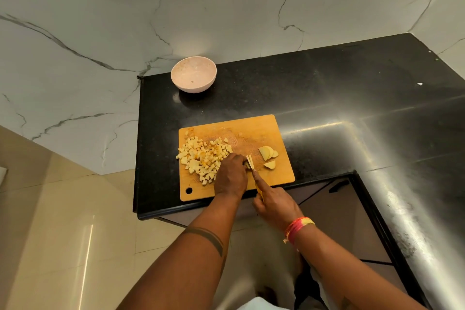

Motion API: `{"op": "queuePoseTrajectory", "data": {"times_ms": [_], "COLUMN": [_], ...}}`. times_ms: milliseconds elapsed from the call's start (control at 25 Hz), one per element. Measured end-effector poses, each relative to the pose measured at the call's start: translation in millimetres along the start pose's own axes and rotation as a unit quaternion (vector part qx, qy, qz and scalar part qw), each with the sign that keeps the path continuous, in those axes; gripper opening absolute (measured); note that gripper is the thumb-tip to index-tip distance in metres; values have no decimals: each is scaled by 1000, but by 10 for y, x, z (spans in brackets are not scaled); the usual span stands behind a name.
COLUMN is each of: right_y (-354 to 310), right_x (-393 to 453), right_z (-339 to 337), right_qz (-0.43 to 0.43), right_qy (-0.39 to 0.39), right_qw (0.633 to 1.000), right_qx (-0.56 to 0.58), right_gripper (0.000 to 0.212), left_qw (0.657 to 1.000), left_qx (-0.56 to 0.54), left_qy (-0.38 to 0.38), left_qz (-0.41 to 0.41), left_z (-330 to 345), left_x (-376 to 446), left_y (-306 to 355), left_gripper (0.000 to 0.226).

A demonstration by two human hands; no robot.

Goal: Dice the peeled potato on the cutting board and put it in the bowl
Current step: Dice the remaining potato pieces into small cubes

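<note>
A person stands at the corner of a black stone counter (327, 78), both forearms reaching out over a wooden cutting board (254, 131) that lies near the counter's front edge. The left hand (231, 175) is curled down over a few thin potato strips (249, 160) in the middle of the board, holding them bunched together; only their pale ends show past the fingers. The right hand (275, 205) grips the yellow handle of a knife (257, 183), index finger stretched along the top of it, with the blade running up to the strips just beside the left hand's fingertips. The two hands sit close together, almost touching. To the left of them a loose heap of diced potato (202, 156) covers that side of the board, a few cubes right at its left edge. To the right lie uncut potato slices (267, 153), fanned against each other, and one more slice (270, 165) just below them. The pale pink bowl (193, 74) stands well back from the board, near the counter's far left corner by the marble wall (100, 20), with no potato visible in it. A red and yellow thread band (298, 228) wraps the right wrist.
</note>
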State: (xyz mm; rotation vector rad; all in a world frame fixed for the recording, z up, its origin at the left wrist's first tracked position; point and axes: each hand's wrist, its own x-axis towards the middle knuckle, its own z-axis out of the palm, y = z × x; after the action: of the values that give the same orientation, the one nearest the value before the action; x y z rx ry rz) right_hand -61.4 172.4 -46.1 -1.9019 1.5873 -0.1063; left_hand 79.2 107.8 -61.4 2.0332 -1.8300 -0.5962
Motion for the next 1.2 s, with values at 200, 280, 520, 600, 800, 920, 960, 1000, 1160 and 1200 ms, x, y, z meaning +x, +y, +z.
{"op": "queuePoseTrajectory", "data": {"times_ms": [200, 280, 520, 600, 800, 920, 960, 1000, 1160, 1200], "right_y": [97, 121, 143, 152, 126, 118, 92, 60, -17, -11], "right_x": [-359, -419, -235, -152, -167, -143, -133, -125, -112, -114], "right_z": [88, 95, -63, -110, -103, -76, -55, -30, 59, 58], "right_qz": [2, -1, 24, 32, 30, 48, 50, 50, 40, 42], "right_qy": [-4, 6, 57, 69, 51, 47, 45, 43, 28, 32], "right_qw": [1000, 1000, 997, 995, 996, 996, 996, 996, 998, 998], "right_qx": [16, 24, 51, 60, 66, 53, 51, 53, 46, 45], "right_gripper": [75, 76, 75, 74, 73, 72, 72, 72, 71, 71], "left_qw": [1000, 1000, 999, 999, 999, 998, 998, 997, 996, 996], "left_qx": [-5, -21, -28, -7, 37, 26, 21, 18, 23, 29], "left_qy": [-8, -8, -1, -7, -30, -50, -52, -54, -67, -64], "left_qz": [-2, -5, -21, -38, -11, 37, 40, 43, 53, 54], "left_z": [25, 12, 5, 45, 76, 23, 3, -11, -28, -33], "left_x": [-3, -5, -44, -52, 14, 108, 131, 141, 138, 136], "left_y": [-8, -15, 21, 134, 173, 41, 0, -23, -31, -36], "left_gripper": [27, 28, 39, 53, 38, 41, 42, 41, 41, 40]}}
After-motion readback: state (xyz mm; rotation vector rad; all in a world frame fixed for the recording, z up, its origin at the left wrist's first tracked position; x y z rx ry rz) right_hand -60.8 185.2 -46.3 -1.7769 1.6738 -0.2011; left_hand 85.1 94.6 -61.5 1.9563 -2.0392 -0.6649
